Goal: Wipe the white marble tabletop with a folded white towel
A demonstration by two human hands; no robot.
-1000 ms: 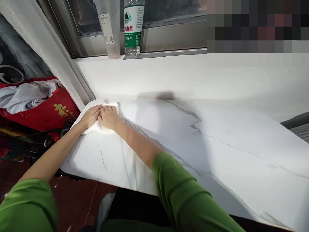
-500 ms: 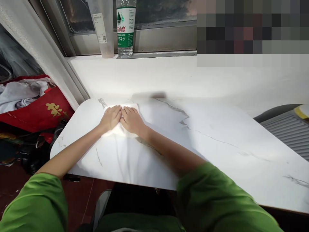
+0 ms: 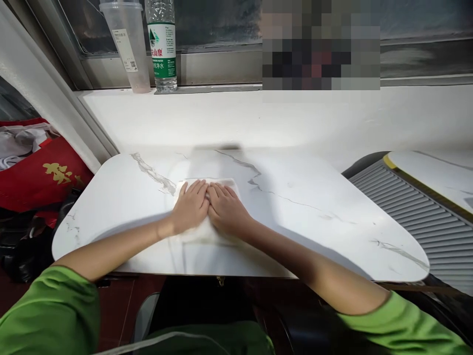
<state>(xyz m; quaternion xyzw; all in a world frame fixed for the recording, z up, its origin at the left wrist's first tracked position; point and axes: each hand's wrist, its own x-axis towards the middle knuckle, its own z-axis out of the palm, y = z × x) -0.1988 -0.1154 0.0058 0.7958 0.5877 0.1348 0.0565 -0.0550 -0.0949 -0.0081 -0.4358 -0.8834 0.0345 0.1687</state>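
Note:
A white cloth (image 3: 207, 235) lies spread on a white marble-patterned table (image 3: 318, 236). My left hand (image 3: 191, 206) rests flat on its left part, fingers stretched forward. Beside it my right hand (image 3: 226, 207) presses flat on the right part, and the fingertips of both hands nearly meet in the middle. The cloth shows at its far edge and between and below my palms; the rest is hidden under the hands.
On the window ledge stand a clear plastic cup (image 3: 127, 54) and a water bottle (image 3: 162, 54) with a green and white label. A red bag (image 3: 40, 172) holding white fabric is at the left. Right of the table is a grey ribbed seat (image 3: 402, 207).
Both hands and the cloth have moved right and nearer to me across the table. The camera view has shifted to the right.

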